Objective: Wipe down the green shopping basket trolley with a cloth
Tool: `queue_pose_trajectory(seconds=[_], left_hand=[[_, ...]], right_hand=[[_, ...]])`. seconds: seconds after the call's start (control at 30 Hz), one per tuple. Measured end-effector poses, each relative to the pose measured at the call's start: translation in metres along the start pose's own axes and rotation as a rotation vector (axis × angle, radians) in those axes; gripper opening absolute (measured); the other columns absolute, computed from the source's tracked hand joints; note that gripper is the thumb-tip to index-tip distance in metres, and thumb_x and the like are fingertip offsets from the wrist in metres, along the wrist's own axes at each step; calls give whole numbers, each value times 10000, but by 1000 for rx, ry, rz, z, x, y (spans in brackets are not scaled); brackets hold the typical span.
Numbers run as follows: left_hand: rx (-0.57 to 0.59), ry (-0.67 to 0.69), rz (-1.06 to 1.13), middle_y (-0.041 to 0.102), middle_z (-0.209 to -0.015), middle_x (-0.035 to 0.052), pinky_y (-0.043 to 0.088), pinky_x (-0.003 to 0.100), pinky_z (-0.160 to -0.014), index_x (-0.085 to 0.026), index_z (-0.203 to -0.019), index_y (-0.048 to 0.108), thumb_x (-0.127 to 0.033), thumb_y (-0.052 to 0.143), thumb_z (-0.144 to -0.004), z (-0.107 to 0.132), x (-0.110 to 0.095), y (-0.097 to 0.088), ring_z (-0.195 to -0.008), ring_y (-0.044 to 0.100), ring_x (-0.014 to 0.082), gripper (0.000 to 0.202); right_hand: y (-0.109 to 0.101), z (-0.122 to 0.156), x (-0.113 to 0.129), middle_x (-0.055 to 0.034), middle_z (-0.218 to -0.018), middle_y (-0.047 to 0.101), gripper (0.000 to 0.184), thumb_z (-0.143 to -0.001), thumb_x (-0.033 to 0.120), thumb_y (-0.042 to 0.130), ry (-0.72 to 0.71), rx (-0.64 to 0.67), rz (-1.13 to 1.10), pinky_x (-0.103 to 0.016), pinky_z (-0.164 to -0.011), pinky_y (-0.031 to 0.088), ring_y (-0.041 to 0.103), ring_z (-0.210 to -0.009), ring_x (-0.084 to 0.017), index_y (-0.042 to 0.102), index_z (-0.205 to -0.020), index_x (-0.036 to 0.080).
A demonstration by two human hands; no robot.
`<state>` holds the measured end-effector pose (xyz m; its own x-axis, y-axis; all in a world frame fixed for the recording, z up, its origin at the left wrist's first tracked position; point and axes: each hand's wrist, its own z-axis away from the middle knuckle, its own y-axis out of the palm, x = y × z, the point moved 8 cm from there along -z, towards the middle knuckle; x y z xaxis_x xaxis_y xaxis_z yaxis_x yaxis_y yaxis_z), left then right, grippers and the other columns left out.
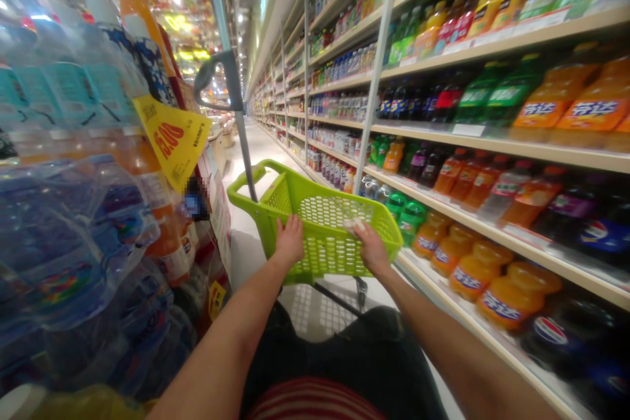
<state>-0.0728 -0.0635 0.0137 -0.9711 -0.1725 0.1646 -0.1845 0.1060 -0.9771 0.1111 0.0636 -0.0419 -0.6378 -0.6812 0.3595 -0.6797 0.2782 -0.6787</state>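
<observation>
A lime-green plastic shopping cart (331, 244) with perforated walls stands in front of my knees, its grey pull handle (231, 82) raised at the left end. My left hand (290, 239) is at the near rim, its fingers over the edge and its thumb apart. Farther right along the same rim, my right hand (371, 248) pinches a crumpled white tissue (353, 225) against the top edge. Parts of both hands' fingertips are hidden or blurred. Through the wall holes, I cannot make out any goods in the basket.
Shelves (492, 131) of bottled soft drinks line the right side, close to the cart. On the left are stacked water bottles (73, 243) and a yellow price sign (172, 141). A tiled aisle (253, 144) runs far ahead.
</observation>
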Motion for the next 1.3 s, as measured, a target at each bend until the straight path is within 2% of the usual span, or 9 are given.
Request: queue_pose_trajectory(seconds=[0.13,0.23,0.33,0.53,0.63,0.77,0.93,1.13,1.3], left_hand=[[-29,-3,31,144,-1505,132,32,566,-1084,-82,-1414,208,-170,469,-687,0,-2,1,-1383,63,282,778],[-36,-6,40,141,-1506,129,32,562,-1085,-98,-1414,211,-183,481,-693,1,-4,2,-1384,58,280,775],[-35,-2,43,132,-1505,146,44,574,-1080,-70,-1407,218,-190,487,-699,1,-6,3,-1383,56,290,767],[-39,-13,144,146,-1503,138,26,588,-1077,-99,-1394,257,-181,519,-698,0,-4,0,-1383,83,278,748],[-148,-111,480,274,-1469,123,132,527,-1095,-137,-1363,334,-183,495,-751,-1,3,-9,-1357,213,259,635],[-264,-262,1261,522,-1307,99,339,377,-1030,-166,-1296,446,-233,431,-843,-1,9,-4,-1190,489,211,458],[-273,-336,1911,635,-1162,54,416,291,-951,-173,-1128,594,-202,532,-788,-3,1,13,-1097,565,188,347],[-287,-444,2198,691,-981,74,499,249,-769,-135,-1035,622,-297,642,-703,3,10,27,-890,649,173,369],[-390,-545,2160,699,-914,69,496,242,-738,-129,-978,625,-181,673,-632,11,30,32,-836,655,168,354]], right_hand=[[-20,8,-40,-112,-1242,524,509,-657,31,382,180,-52,76,-392,-977,374,477,-1137,-238,620,-1095,135],[-24,8,-38,-143,-1249,512,507,-666,41,376,230,-77,66,-425,-980,366,468,-1149,-266,616,-1106,115],[-15,1,-6,-134,-1254,512,510,-670,42,373,189,-73,-16,-429,-992,369,469,-1158,-265,618,-1107,136],[10,-19,88,-125,-1281,500,486,-697,100,404,68,-30,-268,-384,-1043,336,439,-1211,-237,598,-1143,121],[13,-27,120,-115,-1273,521,441,-732,171,418,102,-60,-448,-411,-1046,325,433,-1217,-243,607,-1128,134],[12,-31,140,-72,-1230,572,412,-768,266,409,246,-123,-776,-423,-1050,311,472,-1179,-219,607,-1118,174],[15,-26,147,-74,-1183,606,445,-756,357,429,461,-159,-1008,-405,-1001,368,530,-1105,-215,584,-1125,161],[38,-13,153,-71,-1033,663,459,-648,353,517,634,-119,-1286,-334,-793,495,619,-896,-197,579,-1066,174],[48,-8,160,-53,-783,688,312,-542,306,564,631,3,-1217,-348,-738,489,617,-787,-213,632,-813,167]])
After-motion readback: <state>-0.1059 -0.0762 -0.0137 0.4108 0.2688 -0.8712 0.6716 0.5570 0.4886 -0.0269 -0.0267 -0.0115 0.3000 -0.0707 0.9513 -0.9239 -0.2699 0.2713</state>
